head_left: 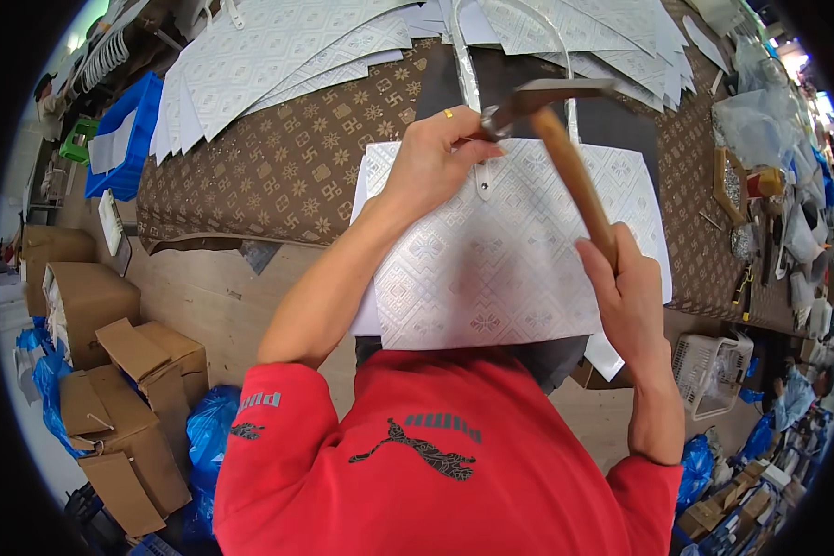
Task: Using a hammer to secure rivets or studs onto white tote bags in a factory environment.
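Observation:
A white panel with a silvery embossed pattern (519, 250) lies at the table's front edge, before my body. A shiny silver strap (466, 79) forms a loop at its far side, and one strap end with a small metal rivet rests on the panel. My left hand (435, 162) is closed round a short metal punch (493, 127), held over that strap near the panel's far edge. In my right hand (625, 287) is the wooden handle of a hammer (576, 185). The hammer's dark metal head is raised above the strap loop, just right of the punch.
Stacks of similar patterned sheets (296, 69) spread over the far side of the brown patterned tablecloth (334, 176). A box of small metal parts (729, 188) and plastic bags sit at right. Cardboard boxes (125, 412) and a blue crate (125, 139) stand at left, a white basket (711, 371) at lower right.

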A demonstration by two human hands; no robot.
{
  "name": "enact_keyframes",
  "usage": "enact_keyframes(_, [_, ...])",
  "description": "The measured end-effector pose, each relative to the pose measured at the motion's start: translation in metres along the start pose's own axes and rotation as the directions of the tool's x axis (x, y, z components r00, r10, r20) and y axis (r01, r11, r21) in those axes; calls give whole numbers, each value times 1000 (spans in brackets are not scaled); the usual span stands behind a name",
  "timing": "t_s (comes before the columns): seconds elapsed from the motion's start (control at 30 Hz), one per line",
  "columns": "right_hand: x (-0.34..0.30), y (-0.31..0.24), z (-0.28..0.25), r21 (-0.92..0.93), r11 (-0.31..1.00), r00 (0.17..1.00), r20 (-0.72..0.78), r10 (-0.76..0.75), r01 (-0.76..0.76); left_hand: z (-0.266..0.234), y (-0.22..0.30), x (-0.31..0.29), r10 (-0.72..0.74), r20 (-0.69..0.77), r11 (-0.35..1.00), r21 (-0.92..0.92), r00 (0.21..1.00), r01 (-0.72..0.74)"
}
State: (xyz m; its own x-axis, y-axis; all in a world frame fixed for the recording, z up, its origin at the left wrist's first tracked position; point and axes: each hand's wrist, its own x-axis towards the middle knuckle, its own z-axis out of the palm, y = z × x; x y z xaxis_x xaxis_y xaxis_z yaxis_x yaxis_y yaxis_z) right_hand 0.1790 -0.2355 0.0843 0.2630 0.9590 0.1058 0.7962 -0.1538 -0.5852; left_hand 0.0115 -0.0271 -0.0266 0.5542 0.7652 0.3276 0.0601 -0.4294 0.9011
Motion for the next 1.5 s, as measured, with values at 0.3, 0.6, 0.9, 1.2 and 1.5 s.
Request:
enact_keyframes(0.3, [-33, -7, -13, 398, 855, 920, -61, 387, -333, -1, 11, -11, -60, 29, 958, -278, 998, 66])
enact_keyframes(0.6, [-44, -34, -32, 608, 788, 910, -265, 318, -99, -4, 9, -19, 85, 55, 996, -46, 995, -82])
enact_keyframes(0.9, [-35, 2, -12, 162, 966, 978, -24, 209, -203, 7, 18, -11, 20, 127, 1000, 9, 992, -21])
enact_keyframes(1.2, [-53, 18, -49, 654, 682, 771, -233, 593, -327, 84, 21, 64, -18, 183, 950, -303, 983, 74])
enact_keyframes(1.5, [-62, 49, -41, 536, 769, 815, -232, 531, -348, 104, 12, 71, -45, 241, 966, -236, 970, 103])
